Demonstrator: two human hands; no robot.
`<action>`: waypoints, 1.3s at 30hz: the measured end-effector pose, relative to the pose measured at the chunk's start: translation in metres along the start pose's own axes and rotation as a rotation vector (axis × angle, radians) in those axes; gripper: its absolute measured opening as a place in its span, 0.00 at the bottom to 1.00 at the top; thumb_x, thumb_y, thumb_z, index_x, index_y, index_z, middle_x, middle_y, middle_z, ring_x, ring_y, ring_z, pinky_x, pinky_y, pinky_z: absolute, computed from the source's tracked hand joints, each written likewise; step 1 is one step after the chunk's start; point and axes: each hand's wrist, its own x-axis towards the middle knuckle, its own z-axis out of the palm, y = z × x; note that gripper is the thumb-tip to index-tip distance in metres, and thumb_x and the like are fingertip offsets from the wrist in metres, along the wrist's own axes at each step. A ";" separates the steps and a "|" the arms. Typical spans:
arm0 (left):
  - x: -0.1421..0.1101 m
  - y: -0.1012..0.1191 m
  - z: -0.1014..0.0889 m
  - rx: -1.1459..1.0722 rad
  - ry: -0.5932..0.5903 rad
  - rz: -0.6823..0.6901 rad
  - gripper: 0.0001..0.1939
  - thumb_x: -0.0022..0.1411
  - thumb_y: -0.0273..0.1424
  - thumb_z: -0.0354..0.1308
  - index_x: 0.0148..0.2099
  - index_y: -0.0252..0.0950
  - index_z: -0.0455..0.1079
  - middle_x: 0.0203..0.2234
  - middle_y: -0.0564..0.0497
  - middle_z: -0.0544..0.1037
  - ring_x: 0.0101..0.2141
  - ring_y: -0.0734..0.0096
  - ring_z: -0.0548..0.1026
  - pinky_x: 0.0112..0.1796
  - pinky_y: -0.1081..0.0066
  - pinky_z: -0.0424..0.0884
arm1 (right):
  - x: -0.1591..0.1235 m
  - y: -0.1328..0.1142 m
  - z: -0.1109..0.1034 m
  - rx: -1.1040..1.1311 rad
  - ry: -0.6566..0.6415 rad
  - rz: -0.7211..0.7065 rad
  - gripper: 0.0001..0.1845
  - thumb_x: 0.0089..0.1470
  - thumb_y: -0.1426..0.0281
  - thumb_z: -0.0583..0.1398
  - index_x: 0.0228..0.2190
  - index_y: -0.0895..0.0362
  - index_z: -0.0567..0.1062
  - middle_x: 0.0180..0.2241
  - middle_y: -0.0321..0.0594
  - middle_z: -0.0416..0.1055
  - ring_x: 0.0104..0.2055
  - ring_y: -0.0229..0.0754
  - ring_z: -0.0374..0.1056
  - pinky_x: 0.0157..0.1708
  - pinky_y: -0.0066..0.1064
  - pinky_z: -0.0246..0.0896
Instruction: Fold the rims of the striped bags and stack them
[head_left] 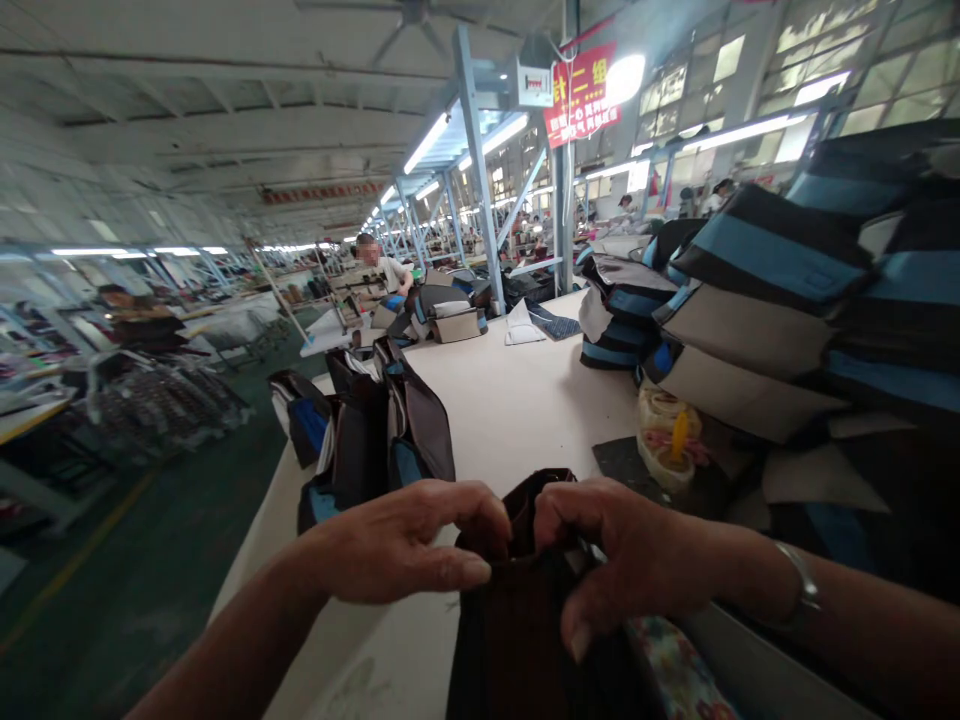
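Note:
A dark brown and black fabric bag (517,640) stands at the near edge of the white table, its opening facing up. My left hand (420,540) is closed on the left part of its rim, fingers curled into the opening and thumb outside. On the right part of the rim my right hand (622,550) grips too, fingertips tucked inside and thumb pointing down along the outer side. A silver bracelet is on my right wrist. The bag's inside and the fingertips are hidden. Beyond my left hand stand several similar dark bags (360,430) with blue panels.
Tall stacks of black, grey and blue bags (772,250) crowd the right of the white table (495,390). A cut-open plastic container (667,440) with a yellow item stands before them. White pieces (523,325) lie farther back, where a co-worker (390,270) is at work.

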 end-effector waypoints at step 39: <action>0.011 0.011 0.058 -0.040 0.229 -0.181 0.11 0.61 0.27 0.52 0.26 0.34 0.58 0.23 0.58 0.57 0.26 0.78 0.56 0.25 0.73 0.51 | -0.003 -0.014 0.023 0.276 0.077 0.156 0.13 0.43 0.79 0.59 0.35 0.59 0.68 0.32 0.35 0.67 0.30 0.33 0.58 0.28 0.25 0.54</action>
